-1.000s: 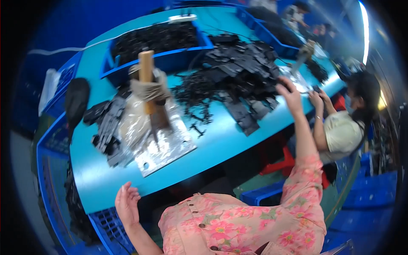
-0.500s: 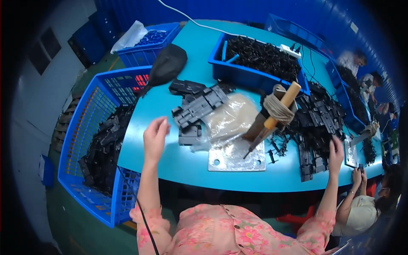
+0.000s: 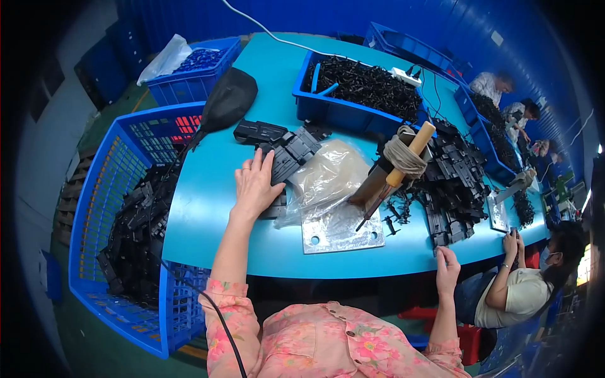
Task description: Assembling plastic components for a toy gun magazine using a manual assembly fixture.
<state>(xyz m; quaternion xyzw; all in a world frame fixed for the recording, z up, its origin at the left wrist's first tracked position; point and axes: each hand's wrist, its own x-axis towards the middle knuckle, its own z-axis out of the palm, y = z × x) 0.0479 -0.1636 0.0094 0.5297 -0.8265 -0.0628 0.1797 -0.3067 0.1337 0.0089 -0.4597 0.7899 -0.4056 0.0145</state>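
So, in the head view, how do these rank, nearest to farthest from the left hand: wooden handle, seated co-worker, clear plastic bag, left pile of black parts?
1. Left pile of black parts: by the left hand.
2. Clear plastic bag: right of that pile.
3. Wooden handle: farther right.
4. Seated co-worker: far right.

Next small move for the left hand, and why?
Probably curl the left hand around one of the black plastic parts by its fingertips: its fingers lie spread at their edge with no clear grip, while the right hand is away at the front edge of the table.
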